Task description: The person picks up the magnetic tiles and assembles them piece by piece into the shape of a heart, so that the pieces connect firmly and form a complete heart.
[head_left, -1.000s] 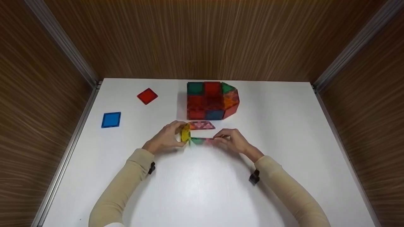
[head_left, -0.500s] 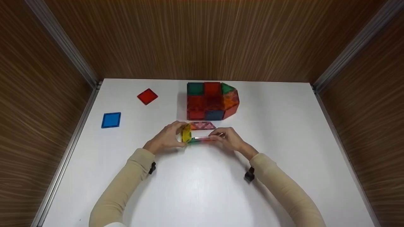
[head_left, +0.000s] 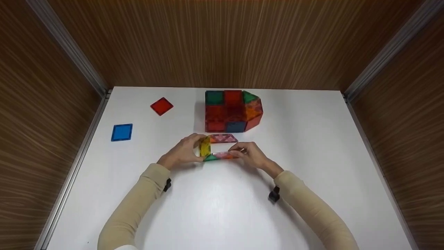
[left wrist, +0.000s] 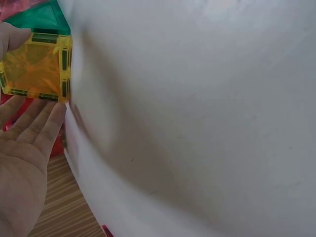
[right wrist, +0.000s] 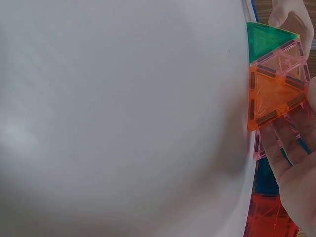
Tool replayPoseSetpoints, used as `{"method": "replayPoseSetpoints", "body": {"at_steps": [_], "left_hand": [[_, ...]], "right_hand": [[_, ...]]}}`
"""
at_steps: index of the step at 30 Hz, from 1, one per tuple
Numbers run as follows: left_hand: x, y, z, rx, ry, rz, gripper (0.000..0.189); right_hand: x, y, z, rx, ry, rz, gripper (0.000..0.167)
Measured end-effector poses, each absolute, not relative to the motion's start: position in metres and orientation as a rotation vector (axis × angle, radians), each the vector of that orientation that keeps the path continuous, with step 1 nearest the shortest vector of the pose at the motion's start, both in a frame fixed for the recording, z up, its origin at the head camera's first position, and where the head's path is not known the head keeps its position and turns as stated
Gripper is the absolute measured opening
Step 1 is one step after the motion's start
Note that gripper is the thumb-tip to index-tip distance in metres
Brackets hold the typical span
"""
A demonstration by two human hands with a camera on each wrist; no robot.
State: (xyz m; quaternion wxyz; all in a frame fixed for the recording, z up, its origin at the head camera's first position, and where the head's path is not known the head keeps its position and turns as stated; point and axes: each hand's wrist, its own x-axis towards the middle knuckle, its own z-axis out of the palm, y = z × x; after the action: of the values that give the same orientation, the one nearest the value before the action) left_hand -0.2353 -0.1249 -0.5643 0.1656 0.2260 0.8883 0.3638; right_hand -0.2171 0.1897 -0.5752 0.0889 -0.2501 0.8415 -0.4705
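Note:
My left hand (head_left: 182, 150) holds an upright yellow square magnetic tile (head_left: 205, 147), its thumb at one edge and the fingers at the opposite edge. With my right hand (head_left: 255, 154), I pinch the orange end of a strip of triangular magnetic tiles. This strip joins a green triangle (right wrist: 266, 40), a pink triangle (right wrist: 284, 61) and an orange triangle (right wrist: 274, 94). Its green end meets the yellow tile's near edge. Behind, another strip of orange and pink triangles (head_left: 223, 138) reaches the yellow tile's far edge.
A block built of red, green, blue and orange tiles (head_left: 216, 113) stands just behind the hands. Two loose squares, one red (head_left: 161, 106) and one blue (head_left: 122, 132), lie on the white table (head_left: 222, 208) to the left. Wood-grain panels (head_left: 222, 45) enclose the table.
My right hand has moved slightly left, bringing the near strip against the yellow tile, and the strip's face has tilted into clearer view. The left hand has stayed almost still.

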Motion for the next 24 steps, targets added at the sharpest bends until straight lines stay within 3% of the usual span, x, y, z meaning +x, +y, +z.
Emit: {"method": "replayPoseSetpoints", "body": {"at_steps": [17, 24], "left_hand": [[-0.235, -0.125, -0.562, 0.703, 2.571, 0.973, 0.082], [-0.238, -0.154, -0.56, 0.609, 2.652, 0.981, 0.084]], "right_hand": [[-0.202, 0.197, -0.578, -0.659, 2.415, -1.502, 0.016], [-0.2, 0.199, -0.579, -0.62, 2.44, -1.485, 0.017]]}}
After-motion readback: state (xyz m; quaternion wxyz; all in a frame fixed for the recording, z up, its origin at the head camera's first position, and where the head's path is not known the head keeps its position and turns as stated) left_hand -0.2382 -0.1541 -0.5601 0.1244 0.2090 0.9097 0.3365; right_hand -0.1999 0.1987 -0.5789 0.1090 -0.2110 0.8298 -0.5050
